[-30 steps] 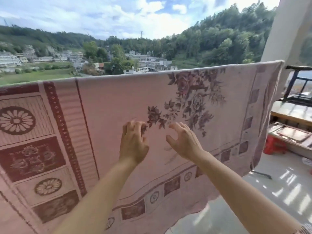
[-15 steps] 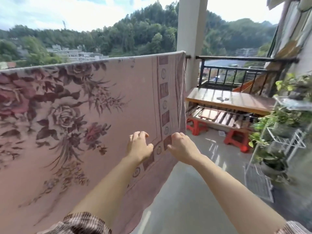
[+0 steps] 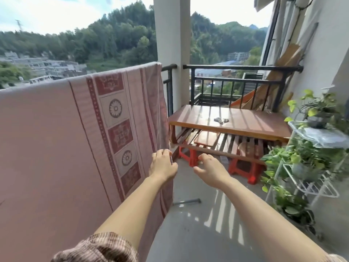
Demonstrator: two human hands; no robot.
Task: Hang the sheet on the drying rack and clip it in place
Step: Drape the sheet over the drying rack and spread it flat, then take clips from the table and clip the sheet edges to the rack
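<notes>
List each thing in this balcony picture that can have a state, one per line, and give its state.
Sheet: draped over the rack, hanging flat, no clip visible on it.
Left hand: at the sheet's right edge, fingers curled on the fabric.
Right hand: half open, empty, clear of the sheet.
Wooden table: upright on red stools, small metal items lying on top.
Potted plants: upright on white wire shelf.

We see a pale pink sheet [image 3: 56,138] with a dark red border band of flower medallions and squares. The table [image 3: 226,120] is reddish-brown wood, the stools [image 3: 243,167] bright red, the railing [image 3: 241,68] black, the plant rack [image 3: 309,186] white.
</notes>
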